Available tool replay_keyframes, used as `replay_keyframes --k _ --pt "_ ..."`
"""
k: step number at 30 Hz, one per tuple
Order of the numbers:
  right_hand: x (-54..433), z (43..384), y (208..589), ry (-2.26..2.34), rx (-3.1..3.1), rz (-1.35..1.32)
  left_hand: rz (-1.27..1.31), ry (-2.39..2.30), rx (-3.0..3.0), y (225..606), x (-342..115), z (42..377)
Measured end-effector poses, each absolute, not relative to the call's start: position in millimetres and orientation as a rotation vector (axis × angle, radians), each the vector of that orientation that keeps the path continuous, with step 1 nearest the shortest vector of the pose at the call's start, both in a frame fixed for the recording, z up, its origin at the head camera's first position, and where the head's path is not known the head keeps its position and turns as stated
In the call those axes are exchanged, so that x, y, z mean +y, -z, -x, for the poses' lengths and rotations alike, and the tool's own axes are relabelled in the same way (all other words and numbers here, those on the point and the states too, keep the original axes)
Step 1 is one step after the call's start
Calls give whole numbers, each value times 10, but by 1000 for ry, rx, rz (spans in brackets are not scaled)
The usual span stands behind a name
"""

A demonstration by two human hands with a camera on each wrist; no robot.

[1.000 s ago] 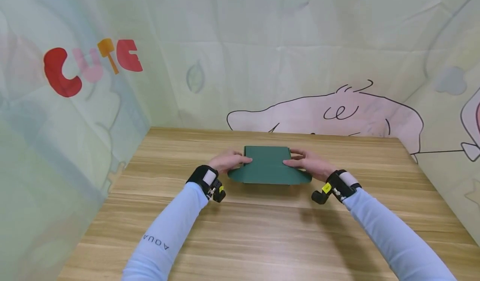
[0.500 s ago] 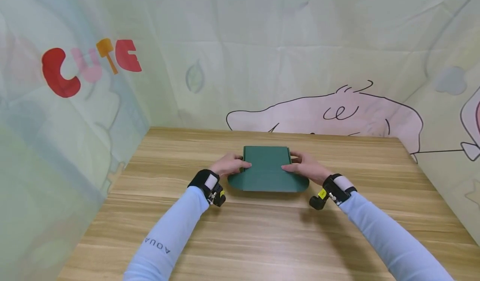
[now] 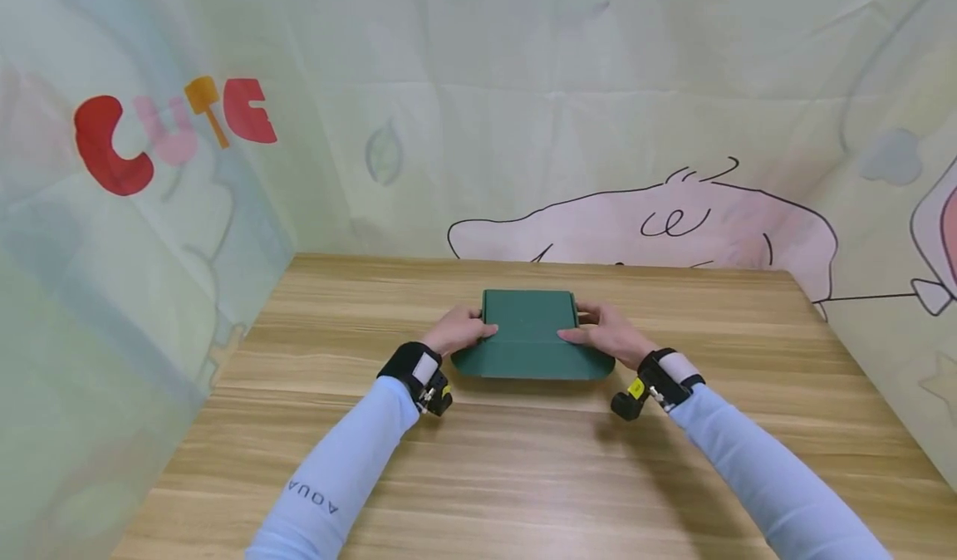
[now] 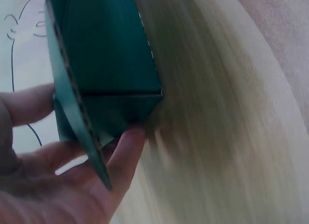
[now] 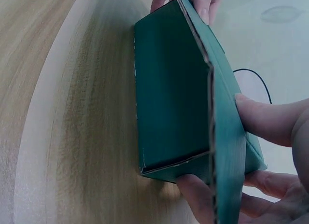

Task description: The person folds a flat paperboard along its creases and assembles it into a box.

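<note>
A dark green cardboard box (image 3: pixel 529 309) lies lid-up near the middle of the table, its front flap (image 3: pixel 532 365) sticking out toward me with rounded ends at both sides. My left hand (image 3: pixel 456 330) grips the left side, thumb on the lid. On the opposite side, my right hand (image 3: pixel 613 331) holds the box the same way, thumb on top. Below the flap, the box's shaded front (image 4: pixel 106 50) shows in the left wrist view. In the right wrist view, fingers (image 5: pixel 195 195) press against the box's side wall, under the flap. The box's far side is hidden.
The wood-grain table (image 3: pixel 493 477) extends around the box. A printed cloth (image 3: pixel 463 111) with cartoon drawings hangs along the back and both sides. Each wrist wears a black strap with a small camera (image 3: pixel 628 404).
The front flap has swung up toward me from its lower slant, then dipped slightly. Both thumbs have shifted a little nearer me on the lid. The box stays in nearly the same place.
</note>
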State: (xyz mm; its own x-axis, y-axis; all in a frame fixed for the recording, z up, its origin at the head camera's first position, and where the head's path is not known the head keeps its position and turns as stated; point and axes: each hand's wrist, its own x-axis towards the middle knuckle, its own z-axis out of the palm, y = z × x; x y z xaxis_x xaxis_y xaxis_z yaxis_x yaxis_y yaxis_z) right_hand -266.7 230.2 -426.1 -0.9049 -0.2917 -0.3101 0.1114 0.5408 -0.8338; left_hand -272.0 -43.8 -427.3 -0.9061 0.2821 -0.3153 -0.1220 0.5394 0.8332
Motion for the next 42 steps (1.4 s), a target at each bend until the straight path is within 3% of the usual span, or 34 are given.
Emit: replay_keyframes --k 21,42 --pt "2200 2716 4281 1322 2412 47 -96 -1106 2621 4238 -378 2681" --pt "2129 2757 4172 1014 2603 67 -155 -896 2716 4229 -346 2774"
